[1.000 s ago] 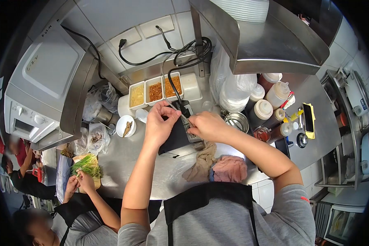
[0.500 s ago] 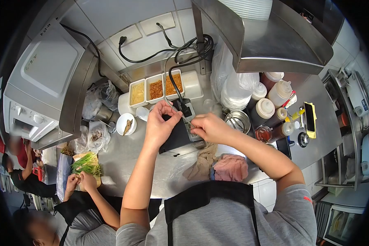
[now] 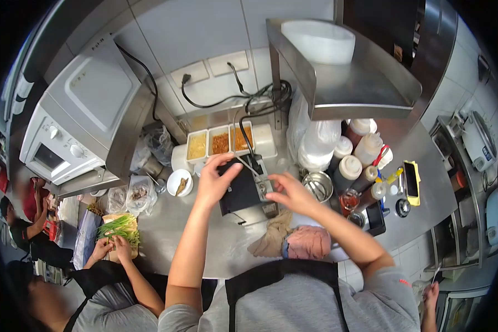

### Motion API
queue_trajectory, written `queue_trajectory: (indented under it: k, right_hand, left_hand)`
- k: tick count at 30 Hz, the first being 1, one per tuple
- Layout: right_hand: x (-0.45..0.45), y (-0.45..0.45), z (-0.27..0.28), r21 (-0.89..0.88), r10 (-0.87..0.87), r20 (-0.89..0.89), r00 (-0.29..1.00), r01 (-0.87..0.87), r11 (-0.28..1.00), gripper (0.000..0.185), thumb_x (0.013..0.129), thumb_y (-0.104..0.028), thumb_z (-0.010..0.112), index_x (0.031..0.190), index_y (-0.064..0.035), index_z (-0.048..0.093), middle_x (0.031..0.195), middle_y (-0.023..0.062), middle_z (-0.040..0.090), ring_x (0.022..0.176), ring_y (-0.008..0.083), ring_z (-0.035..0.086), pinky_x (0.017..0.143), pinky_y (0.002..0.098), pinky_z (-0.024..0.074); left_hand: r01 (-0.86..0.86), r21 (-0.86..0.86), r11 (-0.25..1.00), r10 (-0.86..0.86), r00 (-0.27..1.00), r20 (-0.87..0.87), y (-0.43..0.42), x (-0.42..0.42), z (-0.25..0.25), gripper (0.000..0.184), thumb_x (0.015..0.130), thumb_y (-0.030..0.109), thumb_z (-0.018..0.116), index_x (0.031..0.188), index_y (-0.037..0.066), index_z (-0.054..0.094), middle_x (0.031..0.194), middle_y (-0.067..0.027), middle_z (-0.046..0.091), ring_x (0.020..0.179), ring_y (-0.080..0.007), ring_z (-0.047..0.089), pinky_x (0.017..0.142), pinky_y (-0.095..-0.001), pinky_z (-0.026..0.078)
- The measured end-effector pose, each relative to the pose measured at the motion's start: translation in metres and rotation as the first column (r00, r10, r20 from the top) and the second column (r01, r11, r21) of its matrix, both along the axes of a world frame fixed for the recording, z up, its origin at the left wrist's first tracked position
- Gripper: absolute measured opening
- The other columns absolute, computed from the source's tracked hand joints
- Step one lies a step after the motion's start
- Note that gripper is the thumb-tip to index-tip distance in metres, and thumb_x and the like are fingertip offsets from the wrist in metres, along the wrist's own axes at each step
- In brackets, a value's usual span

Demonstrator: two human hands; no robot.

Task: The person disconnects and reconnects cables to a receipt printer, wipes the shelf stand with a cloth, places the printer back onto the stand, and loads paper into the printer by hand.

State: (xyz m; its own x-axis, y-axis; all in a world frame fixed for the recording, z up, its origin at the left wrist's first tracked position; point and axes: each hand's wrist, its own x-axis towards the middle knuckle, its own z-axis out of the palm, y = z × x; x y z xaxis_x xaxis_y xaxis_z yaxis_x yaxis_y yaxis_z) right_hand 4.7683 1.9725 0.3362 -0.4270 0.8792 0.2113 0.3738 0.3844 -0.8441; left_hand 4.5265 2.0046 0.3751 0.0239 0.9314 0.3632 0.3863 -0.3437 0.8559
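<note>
A black box-shaped device (image 3: 239,191), which looks like a receipt printer, sits on the steel counter with its grey connector side (image 3: 262,185) to the right. A black cable (image 3: 248,141) and a thinner grey cable run down to its far end. My left hand (image 3: 213,185) lies at the device's left edge, thumb and forefinger apart over its top. To the right, my right hand (image 3: 290,193) has its fingers spread, the tips close to the connector side. Whether those tips touch it I cannot tell. Neither hand grips anything visible.
Food trays (image 3: 220,143) stand behind the device, below a metal shelf (image 3: 365,108). Sauce bottles (image 3: 350,167) and a metal bowl (image 3: 318,187) are at right. Cloths (image 3: 309,242) lie in front. On the left are a white bowl (image 3: 179,182), a microwave (image 3: 74,122) and a co-worker's hands (image 3: 113,249) on green stalks.
My right hand has opened and drawn slightly back from the connector side. My left hand's pinch near the cables has loosened. The view has shifted, and another person's hand appears at lower right.
</note>
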Motion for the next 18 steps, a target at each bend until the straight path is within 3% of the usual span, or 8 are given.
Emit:
queue_trajectory:
  k: [2, 4, 8, 10, 12, 15, 17, 18]
  right_hand:
    - [0.001, -0.024, -0.028, 0.142, -0.15, -0.07, 0.986, 0.158, 0.977, 0.076, 0.081, -0.034, 0.071, 0.136, 0.0029, 0.033, 0.117, 0.0227, 0.046, 0.105, 0.0321, 0.054, 0.091, 0.039, 0.044]
    - [-0.005, -0.053, -0.048, 0.253, -0.206, 0.035, 0.978, 0.191, 0.948, 0.092, 0.077, -0.038, 0.074, 0.139, 0.005, 0.022, 0.123, 0.0267, 0.042, 0.111, 0.0359, 0.05, 0.096, 0.0413, 0.0403]
    - [-0.022, -0.068, -0.071, 0.3, -0.264, 0.129, 0.956, 0.216, 0.929, 0.113, 0.069, -0.038, 0.08, 0.142, 0.0067, 0.006, 0.132, 0.0309, 0.038, 0.121, 0.0402, 0.045, 0.104, 0.043, 0.0347]
    - [-0.033, -0.062, -0.073, 0.03, -0.176, -0.042, 0.984, 0.177, 0.984, 0.113, 0.069, -0.04, 0.08, 0.142, 0.008, 0.009, 0.13, 0.0324, 0.038, 0.122, 0.0403, 0.043, 0.104, 0.0412, 0.034]
    - [-0.049, -0.058, -0.084, 0.156, -0.25, -0.157, 0.955, 0.274, 0.949, 0.105, 0.071, -0.037, 0.079, 0.141, 0.0076, 0.014, 0.123, 0.0304, 0.048, 0.114, 0.0369, 0.051, 0.097, 0.0389, 0.0402]
    - [-0.058, -0.056, -0.073, -0.061, -0.32, -0.295, 0.9, 0.317, 0.946, 0.096, 0.074, -0.033, 0.078, 0.139, 0.0057, 0.02, 0.116, 0.0265, 0.054, 0.107, 0.0348, 0.057, 0.092, 0.0398, 0.0442]
    - [-0.06, -0.052, -0.078, 0.036, -0.325, -0.3, 0.897, 0.351, 0.936, 0.083, 0.078, -0.03, 0.076, 0.136, 0.0032, 0.026, 0.113, 0.0214, 0.057, 0.104, 0.0314, 0.058, 0.09, 0.0381, 0.045]
    - [-0.061, -0.052, -0.072, 0.041, -0.316, -0.316, 0.895, 0.345, 0.938, 0.079, 0.078, -0.027, 0.075, 0.135, 0.0026, 0.028, 0.112, 0.0188, 0.058, 0.102, 0.0278, 0.059, 0.089, 0.0362, 0.0451]
  left_hand:
    - [-0.119, 0.074, 0.99, 0.116, 0.992, 0.037, 0.006, -0.029, -0.023, 0.032, 0.086, 0.022, 0.066, 0.113, 0.005, 0.06, 0.1, -0.0044, 0.061, 0.096, -0.0158, 0.054, 0.088, -0.0277, 0.042]
    - [-0.202, 0.106, 0.973, 0.187, 0.972, 0.143, 0.016, -0.053, -0.071, 0.035, 0.093, 0.031, 0.057, 0.118, 0.007, 0.059, 0.108, -0.0057, 0.06, 0.101, -0.0172, 0.053, 0.091, -0.0289, 0.04]
    - [0.025, -0.381, 0.924, 0.215, 0.79, 0.574, 0.01, -0.043, -0.16, 0.058, 0.1, 0.049, 0.028, 0.125, 0.004, 0.054, 0.125, -0.0081, 0.055, 0.114, -0.0193, 0.051, 0.098, -0.0296, 0.037]
    - [0.093, -0.339, 0.936, 0.133, 0.798, 0.587, -0.001, -0.026, -0.185, 0.061, 0.099, 0.051, 0.028, 0.13, 0.003, 0.048, 0.127, -0.0073, 0.054, 0.112, -0.0185, 0.052, 0.099, -0.0297, 0.038]
    - [0.182, -0.314, 0.932, 0.085, 0.731, 0.677, -0.009, -0.016, -0.172, 0.062, 0.099, 0.053, 0.027, 0.134, 0.004, 0.044, 0.126, -0.0071, 0.054, 0.112, -0.0177, 0.053, 0.099, -0.0305, 0.04]
    - [0.279, -0.289, 0.916, 0.075, 0.589, 0.805, -0.012, -0.01, -0.148, 0.063, 0.099, 0.053, 0.024, 0.138, 0.006, 0.037, 0.129, -0.0076, 0.052, 0.114, -0.0185, 0.053, 0.099, -0.0332, 0.043]
    - [0.328, -0.224, 0.918, 0.058, 0.449, 0.892, -0.014, -0.011, -0.144, 0.062, 0.099, 0.053, 0.023, 0.138, 0.007, 0.037, 0.13, -0.0078, 0.051, 0.115, -0.0192, 0.052, 0.099, -0.0338, 0.042]
    - [0.268, -0.176, 0.947, 0.006, 0.535, 0.845, -0.016, -0.01, -0.136, 0.062, 0.099, 0.053, 0.023, 0.138, 0.007, 0.037, 0.133, -0.0083, 0.049, 0.118, -0.0199, 0.05, 0.101, -0.0342, 0.04]
